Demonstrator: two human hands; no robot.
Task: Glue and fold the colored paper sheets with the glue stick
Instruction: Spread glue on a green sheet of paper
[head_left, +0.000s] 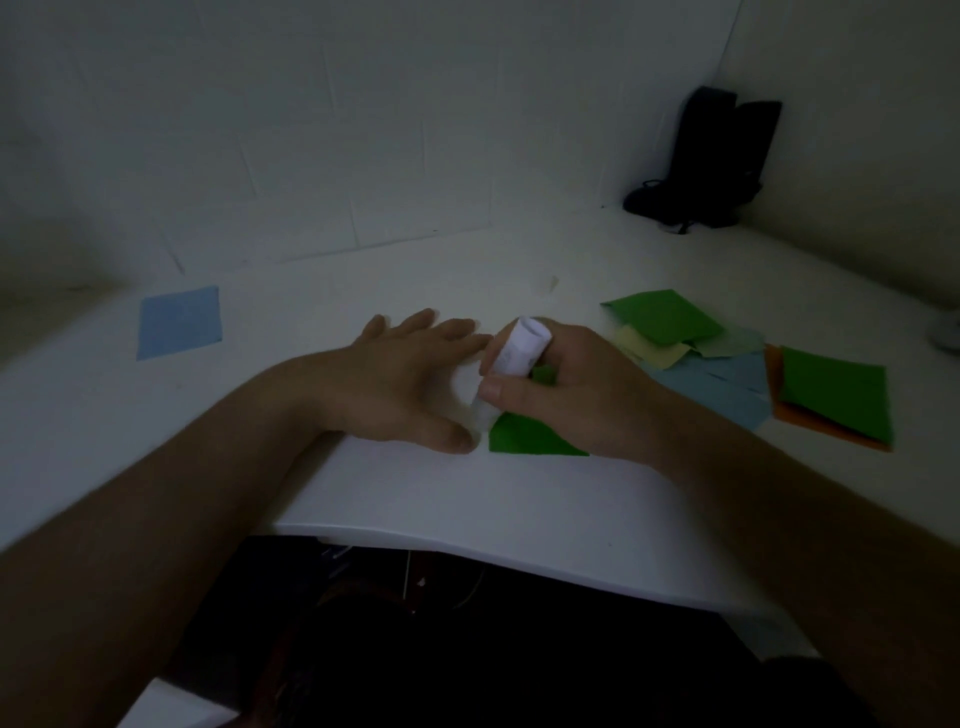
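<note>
Bare forearms reach in from the lower corners. At frame centre the right hand (571, 395) grips a white cylindrical glue stick (511, 364), tip down on a green paper square (530, 436). Beside it the left hand (405, 384) lies flat, fingers straight; unpinned, the sheet could slide or crease.

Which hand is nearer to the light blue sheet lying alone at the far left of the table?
Left. The left hand rests flat on the table, to the right of the light blue sheet. The right hand, holding the glue stick, is farther right.
</note>
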